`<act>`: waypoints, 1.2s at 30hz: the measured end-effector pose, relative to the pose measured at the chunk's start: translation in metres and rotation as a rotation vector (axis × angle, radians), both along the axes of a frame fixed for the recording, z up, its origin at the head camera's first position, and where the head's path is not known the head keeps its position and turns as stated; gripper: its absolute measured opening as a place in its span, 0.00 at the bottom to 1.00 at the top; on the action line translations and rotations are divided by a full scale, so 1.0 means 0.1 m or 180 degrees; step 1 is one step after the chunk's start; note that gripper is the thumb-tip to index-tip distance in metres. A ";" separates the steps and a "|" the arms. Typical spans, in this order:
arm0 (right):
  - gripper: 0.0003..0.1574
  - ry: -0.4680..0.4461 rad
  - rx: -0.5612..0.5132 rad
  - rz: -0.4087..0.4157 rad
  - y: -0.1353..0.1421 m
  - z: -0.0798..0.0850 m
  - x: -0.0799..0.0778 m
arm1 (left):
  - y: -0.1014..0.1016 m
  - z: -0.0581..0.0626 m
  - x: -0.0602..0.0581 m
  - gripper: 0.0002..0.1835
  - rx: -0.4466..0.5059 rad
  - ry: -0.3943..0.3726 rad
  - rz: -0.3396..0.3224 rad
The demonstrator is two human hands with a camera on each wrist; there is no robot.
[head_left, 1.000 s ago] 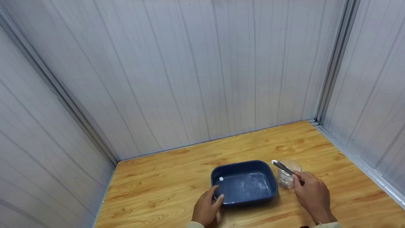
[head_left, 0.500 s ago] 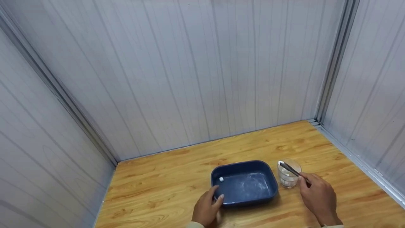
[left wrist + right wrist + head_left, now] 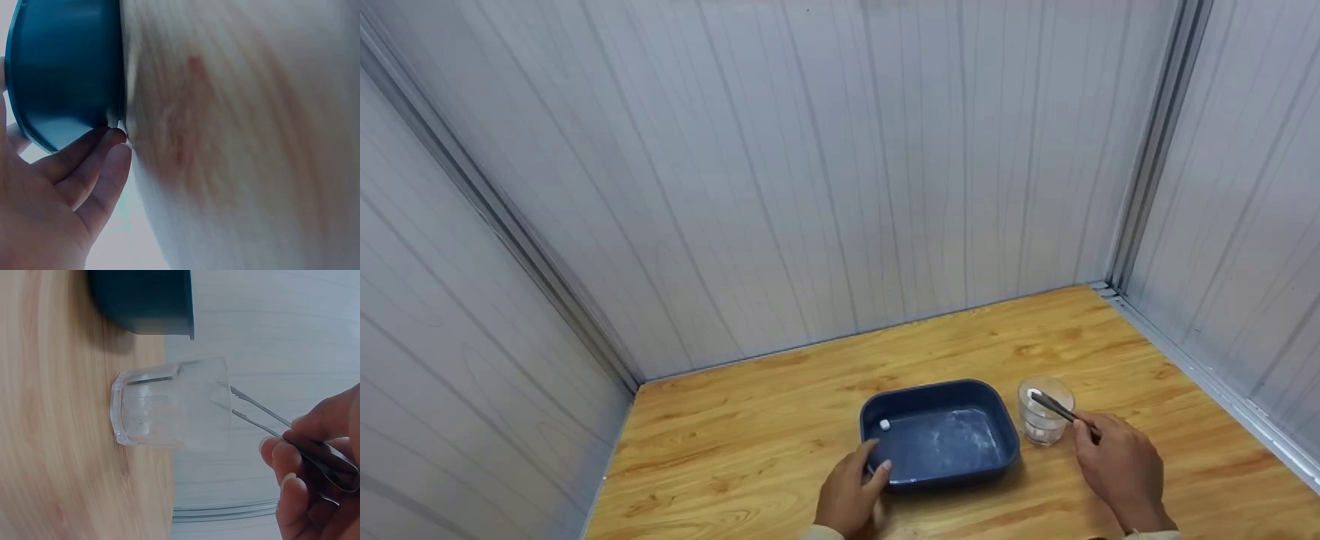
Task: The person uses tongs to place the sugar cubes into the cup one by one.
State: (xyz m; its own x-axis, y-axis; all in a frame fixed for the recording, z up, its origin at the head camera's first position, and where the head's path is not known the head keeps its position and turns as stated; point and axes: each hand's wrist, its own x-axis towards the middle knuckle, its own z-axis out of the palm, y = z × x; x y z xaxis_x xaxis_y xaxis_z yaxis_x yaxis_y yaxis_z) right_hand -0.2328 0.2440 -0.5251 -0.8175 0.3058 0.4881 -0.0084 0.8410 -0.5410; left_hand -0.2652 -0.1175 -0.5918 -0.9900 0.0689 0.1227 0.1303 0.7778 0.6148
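Note:
In the head view a dark blue rectangular dish (image 3: 937, 474) stands on the wooden table, and one small white cube (image 3: 884, 424) lies inside it. My left hand (image 3: 847, 487) grips its near left corner; the left wrist view has several fingers against the outer wall (image 3: 67, 73). My right hand (image 3: 1121, 465) pinches metal tweezers (image 3: 1057, 406), pointing left and down into a clear glass (image 3: 163, 405). At their tips a white piece (image 3: 1034, 395) shows in the glass mouth. Whether the tips still hold it is unclear through the cloudy glass.
The glass stands just right of the dish, a narrow gap apart. Pale wood-grained panels (image 3: 810, 187) wall in the table (image 3: 720, 450) at the back and both sides. Bare tabletop stretches left of the dish.
The tweezers, with a white piece at their tips, moved right from beyond the glass's left rim to over its mouth, then lower. My left hand and the dish stayed still.

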 end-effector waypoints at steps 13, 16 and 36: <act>0.12 -0.0463 0.0131 0.0171 0.06 0.09 -0.10 | 0.00 0.01 0.00 0.27 0.0044 -0.0072 -0.0005; 0.12 -0.0535 0.0144 0.0253 0.08 0.12 -0.13 | 0.01 0.01 -0.01 0.27 0.0031 -0.0103 0.0012; 0.14 -0.1107 0.0237 0.0487 0.04 0.23 -0.26 | 0.00 0.02 -0.01 0.26 0.0002 -0.0137 0.0037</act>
State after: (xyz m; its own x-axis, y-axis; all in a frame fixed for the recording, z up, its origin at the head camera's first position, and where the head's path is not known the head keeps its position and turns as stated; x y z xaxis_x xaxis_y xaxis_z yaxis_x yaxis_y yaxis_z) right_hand -0.2586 0.2481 -0.5026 -0.9716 0.1415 0.1899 0.0363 0.8813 -0.4711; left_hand -0.2661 -0.1173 -0.5900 -0.9951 0.0574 0.0801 0.0948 0.7787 0.6202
